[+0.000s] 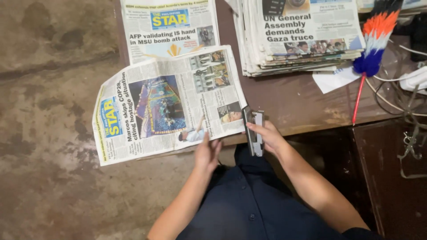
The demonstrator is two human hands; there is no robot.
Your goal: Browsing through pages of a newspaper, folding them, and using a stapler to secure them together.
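A folded newspaper (pixel 164 104) lies turned sideways over the left front corner of a dark wooden table (pixel 293 100), part of it hanging past the edge. My left hand (pixel 207 153) rests flat on its near edge, fingers together. My right hand (pixel 269 138) grips a grey metal stapler (pixel 253 131) whose jaws sit over the paper's right corner.
Another newspaper (pixel 171 26) lies flat behind the first. A thick stack of newspapers (pixel 298 35) sits at the back right. A feather duster (pixel 371 53) with a red handle, white cables (pixel 407 84) and a white paper slip (pixel 333 80) occupy the right side. Stained concrete floor (pixel 49 133) is on the left.
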